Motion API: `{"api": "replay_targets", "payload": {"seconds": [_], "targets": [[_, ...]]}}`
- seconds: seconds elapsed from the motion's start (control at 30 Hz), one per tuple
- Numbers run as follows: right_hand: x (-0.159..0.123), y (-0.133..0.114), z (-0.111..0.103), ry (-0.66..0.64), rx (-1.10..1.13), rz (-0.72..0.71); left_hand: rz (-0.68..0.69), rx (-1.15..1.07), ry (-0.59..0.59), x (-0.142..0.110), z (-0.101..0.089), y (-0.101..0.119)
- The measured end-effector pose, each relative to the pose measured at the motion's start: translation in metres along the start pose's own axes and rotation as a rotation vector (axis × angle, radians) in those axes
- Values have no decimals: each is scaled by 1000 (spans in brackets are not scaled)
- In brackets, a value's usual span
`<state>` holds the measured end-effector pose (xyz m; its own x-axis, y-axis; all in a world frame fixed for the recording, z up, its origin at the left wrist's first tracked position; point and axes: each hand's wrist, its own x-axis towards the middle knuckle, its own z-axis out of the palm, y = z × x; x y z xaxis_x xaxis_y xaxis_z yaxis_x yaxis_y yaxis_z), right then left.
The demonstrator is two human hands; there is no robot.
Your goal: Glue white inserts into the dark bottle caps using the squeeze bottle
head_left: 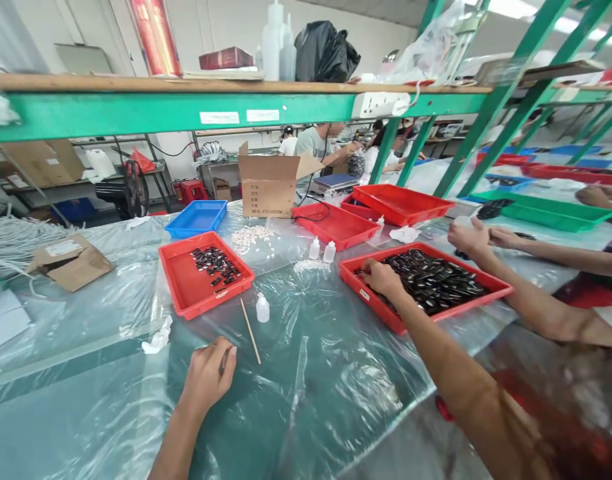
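Note:
My left hand (209,373) is over the plastic-covered table, fingers curled closed. Something small and dark may be between thumb and fingers, but I cannot make it out. My right hand (385,279) reaches into the left corner of a red tray (381,312) heaped with glossy black pieces (439,280). Its fingers are bent down at the pieces, and the fingertips are partly hidden. Beyond my left hand lie a thin wooden stick (251,332) and an upright small white squeeze bottle (263,309). Another red tray (183,283) holds fewer small black pieces (217,265).
Small white bits (253,238) lie scattered behind the left tray, near a blue tray (197,219). Two more bottles (322,251) stand mid-table. A cardboard box (269,190) is behind. A green shelf beam (176,113) crosses above. A co-worker's hand (469,237) is at the right.

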<state>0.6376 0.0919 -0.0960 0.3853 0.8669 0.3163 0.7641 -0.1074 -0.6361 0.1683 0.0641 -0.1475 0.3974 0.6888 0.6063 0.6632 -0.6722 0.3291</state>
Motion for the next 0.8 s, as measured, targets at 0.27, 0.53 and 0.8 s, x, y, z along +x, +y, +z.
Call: {"api": "replay_targets", "payload": {"seconds": [0.27, 0.53, 0.8], "targets": [[-84, -125, 60, -391, 544, -520, -57, -30, 148, -7, 3, 24], [-132, -184, 110, -593, 782, -744, -52, -45, 183, -18, 7, 35], [-81, -116, 125, -345, 737, -506, -238, -216, 134, -12, 6, 38]]}}
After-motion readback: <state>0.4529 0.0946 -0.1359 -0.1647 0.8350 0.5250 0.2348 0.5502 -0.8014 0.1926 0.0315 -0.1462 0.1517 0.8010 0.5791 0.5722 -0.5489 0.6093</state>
